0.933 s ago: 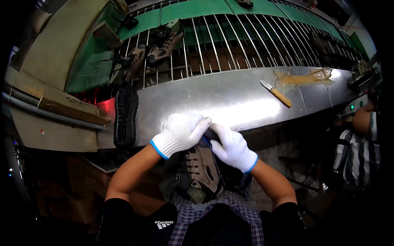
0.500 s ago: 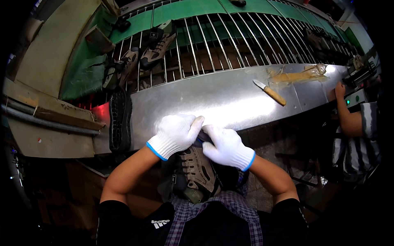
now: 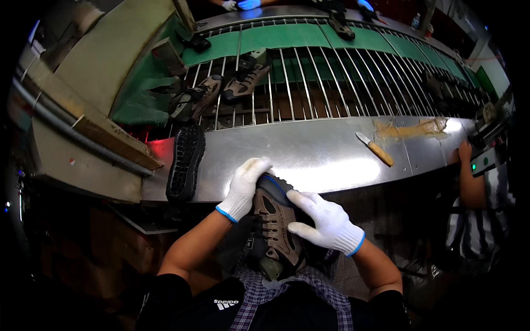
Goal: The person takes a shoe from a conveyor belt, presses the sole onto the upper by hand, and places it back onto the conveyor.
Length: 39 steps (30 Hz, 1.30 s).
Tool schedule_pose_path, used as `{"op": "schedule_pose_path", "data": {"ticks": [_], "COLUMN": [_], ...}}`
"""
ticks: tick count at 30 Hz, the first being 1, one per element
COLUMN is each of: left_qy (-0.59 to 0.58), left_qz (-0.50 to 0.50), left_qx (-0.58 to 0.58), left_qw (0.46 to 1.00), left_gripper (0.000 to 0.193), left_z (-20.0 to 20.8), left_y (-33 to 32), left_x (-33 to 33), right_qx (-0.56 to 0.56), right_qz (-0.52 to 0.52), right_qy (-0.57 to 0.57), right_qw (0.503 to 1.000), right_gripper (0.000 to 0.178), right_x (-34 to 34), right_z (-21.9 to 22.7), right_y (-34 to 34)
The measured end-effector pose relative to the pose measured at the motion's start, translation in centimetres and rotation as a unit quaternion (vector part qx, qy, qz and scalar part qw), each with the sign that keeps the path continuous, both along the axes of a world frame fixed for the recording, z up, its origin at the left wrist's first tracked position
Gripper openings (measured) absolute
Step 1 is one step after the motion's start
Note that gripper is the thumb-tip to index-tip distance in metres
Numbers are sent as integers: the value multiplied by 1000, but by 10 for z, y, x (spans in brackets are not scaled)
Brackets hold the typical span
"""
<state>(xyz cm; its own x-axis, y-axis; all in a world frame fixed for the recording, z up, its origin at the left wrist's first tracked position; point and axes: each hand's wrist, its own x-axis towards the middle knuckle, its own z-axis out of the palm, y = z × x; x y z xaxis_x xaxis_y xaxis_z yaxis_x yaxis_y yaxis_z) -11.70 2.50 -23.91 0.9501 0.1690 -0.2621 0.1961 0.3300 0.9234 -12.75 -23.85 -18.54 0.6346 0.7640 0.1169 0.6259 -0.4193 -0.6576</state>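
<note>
A brown and black lace-up shoe (image 3: 279, 223) lies against my front, its dark toe pointing away and its heel near my apron. A black treaded sole edge with a blue line shows round the toe. My left hand (image 3: 243, 187), in a white knitted glove with a blue cuff, is closed round the left side of the toe, its fingertips partly hidden. My right hand (image 3: 326, 222), gloved alike, grips the right side, with the index finger by the toe edge and the thumb lower on the upper. A black sole (image 3: 186, 160), tread up, rests on the bench's left end.
On the metal bench (image 3: 248, 140) lie a wooden-handled knife (image 3: 376, 150) and brown tape (image 3: 411, 128). Beyond, metal rollers (image 3: 314, 83) carry brown shoes (image 3: 247, 80). A co-worker's arm (image 3: 469, 182) is at right; other gloved hands (image 3: 249, 4) work at the far side.
My hands have moved apart at the shoe's toe, uncovering the toe and its blue line. My right hand has slid right and down. The view has shifted, showing more of the far side.
</note>
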Motion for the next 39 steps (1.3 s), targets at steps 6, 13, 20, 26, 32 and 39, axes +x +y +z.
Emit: {"op": "schedule_pose_path", "data": {"ticks": [6,13,20,26,32,39], "left_qy": [-27,-80,-55,-111,44,-83], "left_qz": [-51,-22,29,-6,-94,-211], "left_qx": [34,64,50,-84,-107,65], "left_qw": [998,995,997,990,989,972], "left_gripper": [26,42,49,51,81,100], "left_z": [37,52,56,92,20,52], "left_y": [-5,-19,-13,-22,11,66], "left_x": [-19,-29,-40,-52,-78,-88], "right_qx": [27,-131,-155,16,325,151], "right_qz": [-50,-18,57,38,36,-142], "right_qy": [24,25,-5,48,-92,149], "right_qw": [998,991,986,998,940,967], "right_gripper": [99,104,90,94,113,90], "right_x": [-12,-11,-2,5,-40,-19], "right_z": [-1,49,84,103,107,-32], "right_y": [22,36,53,62,8,-31]}}
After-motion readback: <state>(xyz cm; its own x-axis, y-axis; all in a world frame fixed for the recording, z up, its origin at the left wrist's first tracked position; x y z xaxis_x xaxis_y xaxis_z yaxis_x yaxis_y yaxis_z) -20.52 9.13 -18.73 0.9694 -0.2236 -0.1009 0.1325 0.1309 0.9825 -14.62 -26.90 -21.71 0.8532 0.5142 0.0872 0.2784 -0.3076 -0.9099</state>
